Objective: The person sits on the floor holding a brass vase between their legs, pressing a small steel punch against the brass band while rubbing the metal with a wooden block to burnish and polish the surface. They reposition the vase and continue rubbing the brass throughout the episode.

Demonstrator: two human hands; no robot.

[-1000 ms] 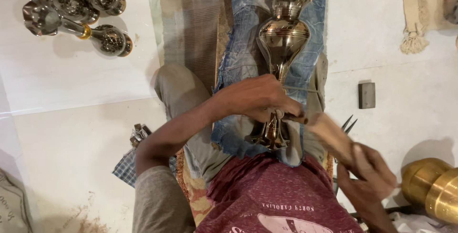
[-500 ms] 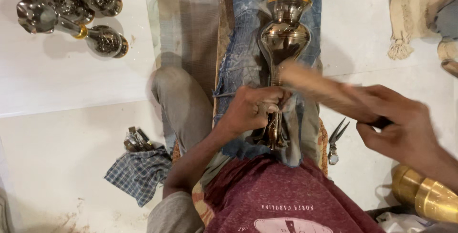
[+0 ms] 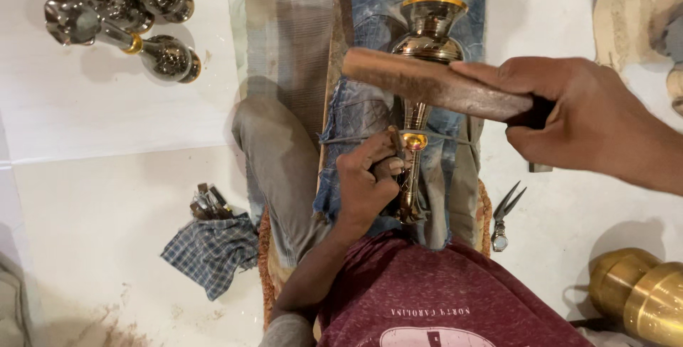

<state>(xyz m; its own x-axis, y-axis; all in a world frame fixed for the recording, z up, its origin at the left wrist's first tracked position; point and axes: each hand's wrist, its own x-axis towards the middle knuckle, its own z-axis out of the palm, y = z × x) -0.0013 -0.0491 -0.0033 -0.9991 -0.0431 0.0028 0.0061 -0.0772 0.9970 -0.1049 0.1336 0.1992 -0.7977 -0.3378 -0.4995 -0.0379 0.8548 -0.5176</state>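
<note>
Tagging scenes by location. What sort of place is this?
Likely a floor-level metalware workshop: the right hand raises a wooden mallet over a brass vase, finished vases lie nearby, and pliers rest alongside.

Left hand [image 3: 366,180]: fist closed around the stem of the metal vase [image 3: 427,41], forearm bent in from below. Right hand [image 3: 576,116]: raised right of the vase, fingers clamped on a wooden block [image 3: 427,84] lying across the vase.

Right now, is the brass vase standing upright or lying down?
Lying down. The brass vase rests lengthwise along the person's legs, its gold-rimmed mouth pointing away; the left hand grips its stem and the right hand holds a wooden mallet above it.
</note>
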